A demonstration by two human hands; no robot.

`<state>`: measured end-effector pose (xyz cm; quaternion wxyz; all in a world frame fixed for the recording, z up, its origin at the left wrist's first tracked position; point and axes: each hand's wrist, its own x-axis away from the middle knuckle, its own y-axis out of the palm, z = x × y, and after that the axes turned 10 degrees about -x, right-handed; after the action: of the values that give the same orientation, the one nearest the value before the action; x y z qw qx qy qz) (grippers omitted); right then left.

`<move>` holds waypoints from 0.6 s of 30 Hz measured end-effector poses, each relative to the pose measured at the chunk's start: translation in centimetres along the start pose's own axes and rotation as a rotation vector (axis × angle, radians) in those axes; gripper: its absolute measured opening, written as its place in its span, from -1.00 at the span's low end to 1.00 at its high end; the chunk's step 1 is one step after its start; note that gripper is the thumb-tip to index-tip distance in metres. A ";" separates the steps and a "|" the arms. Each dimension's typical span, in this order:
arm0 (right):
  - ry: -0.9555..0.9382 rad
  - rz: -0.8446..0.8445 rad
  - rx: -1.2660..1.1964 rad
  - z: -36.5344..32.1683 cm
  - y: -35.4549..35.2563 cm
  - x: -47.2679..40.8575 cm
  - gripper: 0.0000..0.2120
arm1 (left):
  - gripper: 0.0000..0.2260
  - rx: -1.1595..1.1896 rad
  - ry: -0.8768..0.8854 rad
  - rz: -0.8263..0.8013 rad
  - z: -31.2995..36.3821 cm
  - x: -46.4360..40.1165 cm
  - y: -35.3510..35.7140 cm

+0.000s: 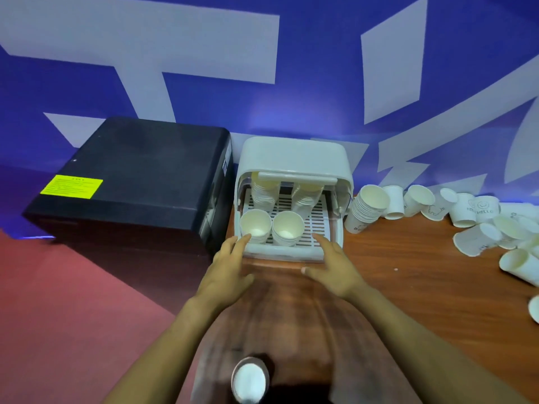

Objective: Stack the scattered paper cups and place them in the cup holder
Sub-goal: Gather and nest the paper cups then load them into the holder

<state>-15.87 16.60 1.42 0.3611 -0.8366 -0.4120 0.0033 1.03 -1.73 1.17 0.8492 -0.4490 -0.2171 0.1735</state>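
The white cup holder (293, 154) stands open against the blue wall, with a slatted tray inside. Two cup stacks stand at the tray's front: a left stack (256, 225) and a right stack (288, 228). Two more stacks (264, 193) lean at the back. My left hand (230, 266) reaches to the holder's front left edge, fingers straight, fingertips near the left stack. My right hand (332, 266) lies open at the front right edge. Neither hand holds a cup. A tall stack of cups (368, 208) leans just right of the holder. Scattered cups (478, 225) lie further right.
A black box (137, 182) with a yellow label stands left of the holder. The wooden table (408, 272) stretches right. A single cup (250, 380) sits near the bottom edge between my forearms. More loose cups (519, 266) lie at the far right.
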 end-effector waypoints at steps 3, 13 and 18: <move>0.051 -0.005 -0.042 0.8 0.8 2.1 -0.22 | -0.31 -0.002 0.024 -0.009 -0.6 2.3 0.6; 0.035 -0.030 -0.110 3.4 1.3 7.6 -0.30 | -0.45 -0.099 -0.141 -0.255 1.1 10.0 3.7; 0.042 -0.046 -0.128 5.1 0.1 10.8 -0.33 | -0.32 -0.243 -0.265 -0.299 3.3 12.9 5.6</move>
<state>-10.25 27.08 0.74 0.3153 -0.8482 -0.4228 -0.0489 9.64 9.88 0.88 0.7692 -0.4842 -0.4100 0.0759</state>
